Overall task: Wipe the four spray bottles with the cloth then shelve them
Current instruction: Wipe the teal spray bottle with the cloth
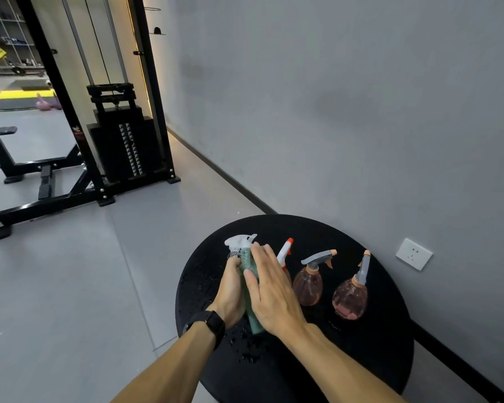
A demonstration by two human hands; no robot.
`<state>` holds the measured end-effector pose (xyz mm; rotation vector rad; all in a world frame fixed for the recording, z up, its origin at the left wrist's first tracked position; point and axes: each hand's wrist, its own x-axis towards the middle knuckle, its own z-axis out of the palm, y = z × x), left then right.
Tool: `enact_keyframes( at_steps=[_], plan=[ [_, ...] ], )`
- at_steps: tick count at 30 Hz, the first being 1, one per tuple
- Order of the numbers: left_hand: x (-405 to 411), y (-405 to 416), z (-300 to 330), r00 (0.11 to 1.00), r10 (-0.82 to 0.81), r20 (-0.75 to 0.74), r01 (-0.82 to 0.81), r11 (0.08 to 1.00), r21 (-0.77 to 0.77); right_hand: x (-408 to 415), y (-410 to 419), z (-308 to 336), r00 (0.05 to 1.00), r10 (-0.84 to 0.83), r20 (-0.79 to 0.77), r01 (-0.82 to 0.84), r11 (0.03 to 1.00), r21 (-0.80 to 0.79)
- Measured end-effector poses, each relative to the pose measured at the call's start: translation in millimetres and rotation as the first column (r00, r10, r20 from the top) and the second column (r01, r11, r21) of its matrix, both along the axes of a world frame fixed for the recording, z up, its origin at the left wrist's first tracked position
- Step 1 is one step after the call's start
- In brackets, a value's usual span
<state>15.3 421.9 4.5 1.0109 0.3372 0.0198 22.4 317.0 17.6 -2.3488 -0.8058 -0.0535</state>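
A: Spray bottle with a white trigger head [240,242] — where does it sit in the head view?

B: Between the two hands, above the round black table [370,353]. Only its white head and a bit of patterned neck show; the body is hidden behind the green textured cloth [252,289] and the palms.

A: And the hands?

B: The left hand [230,292], with a black watch [213,322] on its wrist, curls its fingers round the bottle's left side, gripping it near the neck. The right hand [269,289] lies flat with straight fingers, pressing the cloth against the bottle's right side. The cloth hangs down past the heels of both hands.

A: The other bottles?

B: All to the right of the right hand. Just beside its fingers stands a bottle with a white and red-orange trigger [285,253], mostly hidden behind that hand. Further right stands a round pinkish translucent bottle with a grey trigger and peach nozzle [309,282], and beyond it a second pinkish round bottle of the same kind [350,298], apart from the first.

A: Anything on the tabletop?

B: Water droplets [245,349] glint below and left of the hands.

A: Surroundings?

B: A grey wall with a white socket [413,253] to the right; a black cable weight machine [122,141] far beyond the left hand, on a grey floor.
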Motion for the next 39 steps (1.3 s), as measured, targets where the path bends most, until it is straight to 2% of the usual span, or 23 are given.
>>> enact_keyframes(
  at_steps=[5,10,15,23,28,30,34,39],
  plan=[
    [-4,3,-26,1.000,-0.024,-0.014,0.022,0.995,-0.096,-1,-4,-21,1.000,0.005,0.029,-0.003,0.999,-0.045],
    [-5,2,-49,0.996,-0.074,0.044,0.078,0.990,-0.114,3,-3,-39,1.000,-0.005,-0.001,0.005,1.000,-0.022],
    [-2,0,-63,0.998,-0.046,0.032,0.050,0.991,-0.124,10,1,-56,0.999,0.005,-0.041,-0.004,1.000,0.009],
    [12,5,-70,0.994,-0.112,0.012,0.112,0.994,-0.002,16,13,-63,0.992,-0.082,-0.091,0.096,0.984,0.153],
    [17,7,-81,0.995,-0.101,-0.012,0.102,0.992,0.069,13,21,-73,0.994,-0.104,0.018,0.100,0.984,0.149],
    [19,7,-83,0.997,-0.071,0.006,0.071,0.995,0.065,13,24,-74,0.994,-0.098,0.042,0.091,0.987,0.129],
    [20,7,-80,0.998,-0.043,0.048,0.034,0.986,0.163,13,28,-73,0.985,-0.118,0.129,0.100,0.985,0.141],
    [25,8,-79,0.999,-0.018,-0.039,0.025,0.982,0.187,11,22,-76,0.974,-0.153,0.168,0.128,0.980,0.151]
  ],
)
